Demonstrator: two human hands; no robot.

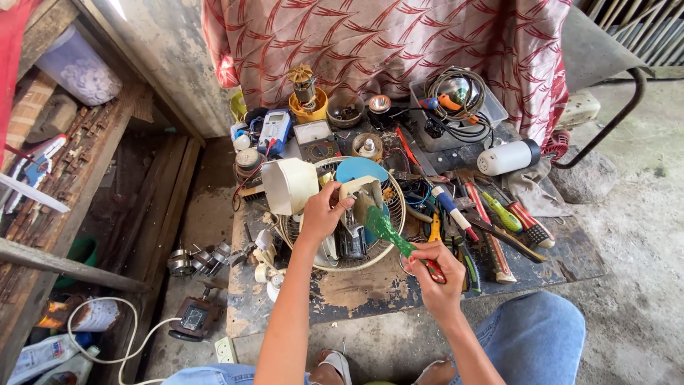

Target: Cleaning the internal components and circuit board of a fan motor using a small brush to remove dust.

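Left hand (322, 212) sits closed around a cream plastic fan part (358, 191), thumb and fingers pinching its near edge, over the middle of the round wire fan guard (393, 227) lying flat on the table (356, 289). Right hand (436, 274) is fisted tight around the red-handled end of a green paintbrush (390, 232).

Key relation: the brush's long axis runs diagonally, from the right hand at lower right up and left toward the fan part. Its green head ends just below and beside the cream piece, close to touching; can't tell if there is actual contact. So the work spot lies up-left of the right hand and just right of the left hand. Left hand is the nearer one, already on the part; right hand stays back at the table's near edge, reaching only through the brush.

A blue fan blade (360, 170) shows under the cream part, inside the guard. A cream motor housing (288, 185) stands just left of the left hand, touching the guard rim. Screwdrivers and pliers (499, 221) lie in a loose row to the right, apart from both hands. A multimeter (274, 130) sits further back on the left.
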